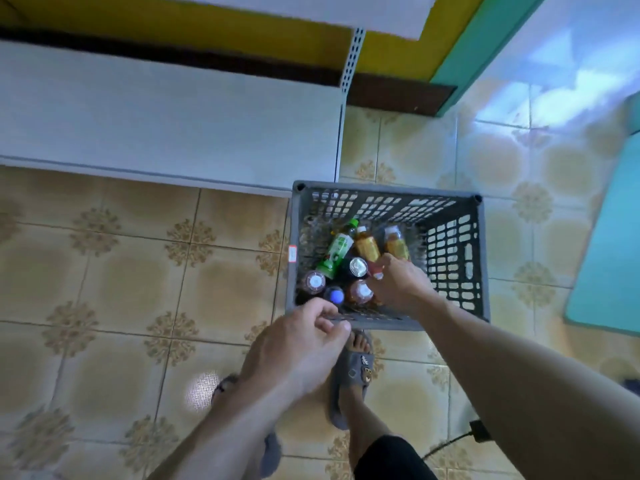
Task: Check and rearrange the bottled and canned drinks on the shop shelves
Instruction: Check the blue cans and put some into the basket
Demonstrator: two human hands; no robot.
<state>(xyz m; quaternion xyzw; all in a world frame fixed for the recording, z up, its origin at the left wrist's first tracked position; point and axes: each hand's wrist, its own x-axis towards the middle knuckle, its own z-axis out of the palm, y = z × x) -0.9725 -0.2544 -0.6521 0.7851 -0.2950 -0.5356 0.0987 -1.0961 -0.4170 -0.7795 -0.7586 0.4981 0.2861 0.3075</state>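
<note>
A grey plastic crate [450, 244] stands on the tiled floor and holds several drinks. Inside lie a green-labelled bottle [337, 249], two orange-labelled bottles [367, 245] [396, 244], a can [357, 266] seen from its top, and upright bottles with white [314, 281] and blue [335, 295] caps. My right hand [398, 284] reaches into the crate, its fingers curled round the lower end of the middle orange-labelled bottle. My left hand [298, 351] hovers at the crate's near rim, fingers loosely curled, holding nothing.
A low white shelf [166, 119] runs along the left, just behind the crate. My feet in grey slippers [353, 372] stand right before the crate. A teal mat [609, 251] lies to the right. A black cable and plug [479, 431] lie by my right leg.
</note>
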